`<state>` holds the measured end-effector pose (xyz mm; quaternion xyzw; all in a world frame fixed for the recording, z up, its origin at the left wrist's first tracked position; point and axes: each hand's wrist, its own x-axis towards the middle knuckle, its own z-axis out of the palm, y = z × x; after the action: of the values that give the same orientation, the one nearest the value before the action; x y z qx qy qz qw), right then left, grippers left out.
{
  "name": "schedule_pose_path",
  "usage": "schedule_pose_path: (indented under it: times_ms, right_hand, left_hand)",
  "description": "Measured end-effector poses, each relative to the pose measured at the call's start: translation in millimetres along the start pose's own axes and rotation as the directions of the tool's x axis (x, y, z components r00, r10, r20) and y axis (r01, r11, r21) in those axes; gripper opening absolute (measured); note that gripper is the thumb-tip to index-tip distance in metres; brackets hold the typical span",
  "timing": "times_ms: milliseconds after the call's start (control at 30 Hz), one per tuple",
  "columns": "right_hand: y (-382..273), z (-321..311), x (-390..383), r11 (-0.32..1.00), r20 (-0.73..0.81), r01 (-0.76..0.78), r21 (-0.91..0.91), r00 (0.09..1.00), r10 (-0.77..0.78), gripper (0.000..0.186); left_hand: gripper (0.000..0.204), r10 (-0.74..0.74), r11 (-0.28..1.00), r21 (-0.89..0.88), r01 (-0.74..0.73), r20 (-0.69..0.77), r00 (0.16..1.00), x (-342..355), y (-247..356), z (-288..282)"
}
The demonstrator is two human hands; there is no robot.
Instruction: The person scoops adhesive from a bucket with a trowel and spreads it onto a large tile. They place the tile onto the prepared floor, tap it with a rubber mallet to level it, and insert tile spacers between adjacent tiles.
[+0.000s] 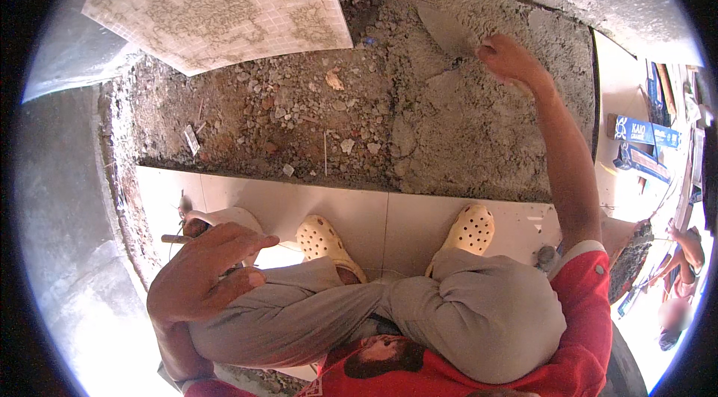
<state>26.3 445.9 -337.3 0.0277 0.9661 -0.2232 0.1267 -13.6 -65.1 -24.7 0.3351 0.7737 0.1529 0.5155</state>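
Here, right arm (566,146) outstretched — fingers (493,44) curled round trowel (446,29), mortar (471,139) beneath

my bright red top (580,303) with a dark print (385,358) on the front, pale band (580,252) round my right sleeve (587,281), loose grey pants (490,311), plus my pale yellow holey clogs (471,228)

The left fisheye of the pair is sitting on the head above that red shirt (580,300), and it's facing steeply down. It's catching the grey trousers (493,315) large and close along the lower middle, while the mortar bed (471,135) is lying farther off at upper right. Straight edges are bending toward the frame's dark round rim.
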Motion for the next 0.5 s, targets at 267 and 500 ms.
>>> schedule_pose_path:
  times_ms: [267, 500]
  right_hand:
    - [-7.6, 36.8, 10.3, 0.996, -0.085, -0.068, 0.064, 0.994, 0.073, 0.047]
    - [-33.0, 30.2, -67.2, 0.992, -0.020, -0.118, 0.043, 0.993, 0.119, 0.044]
  left_hand:
    - [0.048, 0.118, 0.993, 0.052, -0.110, -0.169, 0.979, -1.7, 0.0, 15.2]
    - [0.047, 0.075, 0.990, 0.127, -0.067, -0.057, 0.996, -0.5, -3.0, 5.1]
